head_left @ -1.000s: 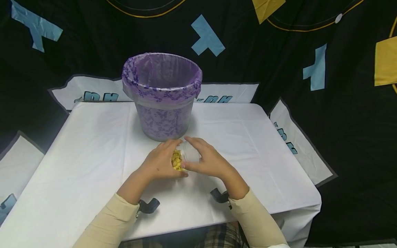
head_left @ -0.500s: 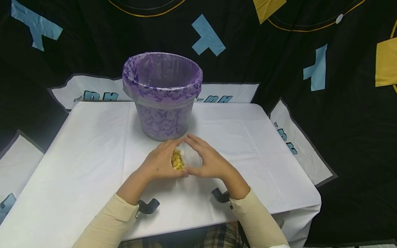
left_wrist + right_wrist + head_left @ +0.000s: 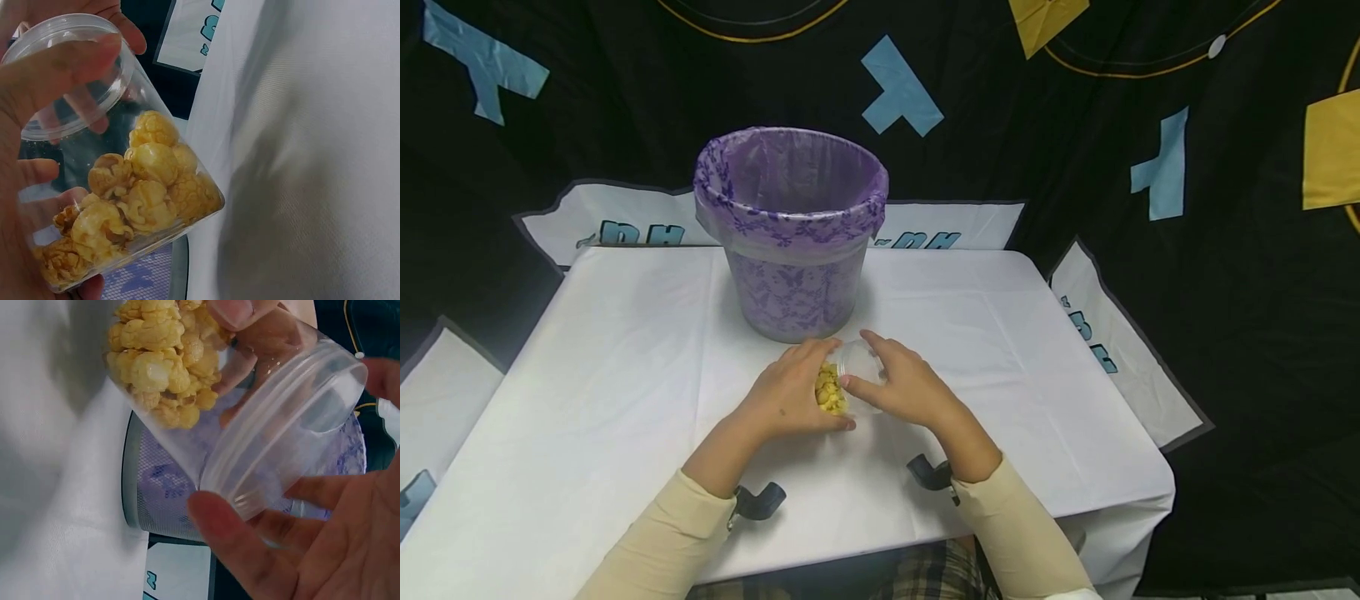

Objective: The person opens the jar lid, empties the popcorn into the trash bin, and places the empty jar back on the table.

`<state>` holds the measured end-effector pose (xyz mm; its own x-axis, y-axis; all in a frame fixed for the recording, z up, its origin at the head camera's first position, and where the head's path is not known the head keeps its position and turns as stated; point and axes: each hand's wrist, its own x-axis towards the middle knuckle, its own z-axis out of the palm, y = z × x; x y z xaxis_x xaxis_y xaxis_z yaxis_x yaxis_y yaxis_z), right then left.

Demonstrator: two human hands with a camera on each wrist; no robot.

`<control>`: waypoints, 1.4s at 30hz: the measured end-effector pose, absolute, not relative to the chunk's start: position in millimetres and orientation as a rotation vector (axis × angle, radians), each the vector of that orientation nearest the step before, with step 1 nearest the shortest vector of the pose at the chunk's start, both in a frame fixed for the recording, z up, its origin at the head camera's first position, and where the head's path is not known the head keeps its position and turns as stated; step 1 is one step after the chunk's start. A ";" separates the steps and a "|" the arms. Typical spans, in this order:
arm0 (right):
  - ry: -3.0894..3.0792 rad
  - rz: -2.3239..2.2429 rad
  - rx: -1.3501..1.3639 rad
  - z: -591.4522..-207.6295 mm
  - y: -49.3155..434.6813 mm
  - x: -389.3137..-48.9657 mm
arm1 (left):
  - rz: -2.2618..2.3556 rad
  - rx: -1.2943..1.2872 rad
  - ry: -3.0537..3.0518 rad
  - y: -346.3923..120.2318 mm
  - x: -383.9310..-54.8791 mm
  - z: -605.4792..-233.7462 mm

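A clear plastic jar (image 3: pixel 187 206) lies tilted between the two hands, partly filled with yellow caramel popcorn (image 3: pixel 829 390). My left hand (image 3: pixel 786 390) wraps round its body. The thumb reaches up near the rim in the left wrist view, and other fingers show through the clear wall. At the jar's top end is a clear ribbed lid (image 3: pixel 265 434). Thumb and fingers of my right hand (image 3: pixel 917 385) curl round this lid, the thumb tip right at its edge in the right wrist view.
Just beyond the hands stands a purple floral waste bin (image 3: pixel 797 292) lined with a patterned bag (image 3: pixel 790 221). A white cloth covers the table (image 3: pixel 625 375). Dark curved wrist mounts (image 3: pixel 760 500) stick out from the sleeves, and a black patterned curtain (image 3: pixel 1000 150) hangs behind.
The right hand turns about the lid: its thumb moved down toward the left thumb, then back up across the lid. The left hand and jar stay nearly still.
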<state>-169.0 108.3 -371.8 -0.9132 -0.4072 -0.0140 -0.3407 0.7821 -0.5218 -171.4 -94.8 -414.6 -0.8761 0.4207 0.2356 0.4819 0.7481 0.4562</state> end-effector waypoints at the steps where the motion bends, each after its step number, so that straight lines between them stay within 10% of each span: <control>1: 2.835 -0.803 -0.644 -371.7 109.3 -169.2 | -0.788 -0.732 -2.828 -94.8 -171.4 -414.7; 12: 2.775 -0.827 -1.080 -374.7 116.5 -169.0 | -0.757 -0.724 -2.850 -95.5 -171.4 -414.3; 26: 2.854 -0.703 -0.673 -368.5 112.2 -165.2 | -0.805 -0.698 -2.856 -92.6 -169.3 -411.7; 42: 2.788 -0.861 -0.896 -368.6 120.4 -163.4 | -0.884 -0.767 -2.831 -95.7 -169.7 -411.8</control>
<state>-163.4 120.4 -368.6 -0.8240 -0.5603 0.0840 -0.5101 0.6693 -0.5402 -169.7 -95.7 -411.8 -0.8716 0.4396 0.2169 0.4849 0.7083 0.5130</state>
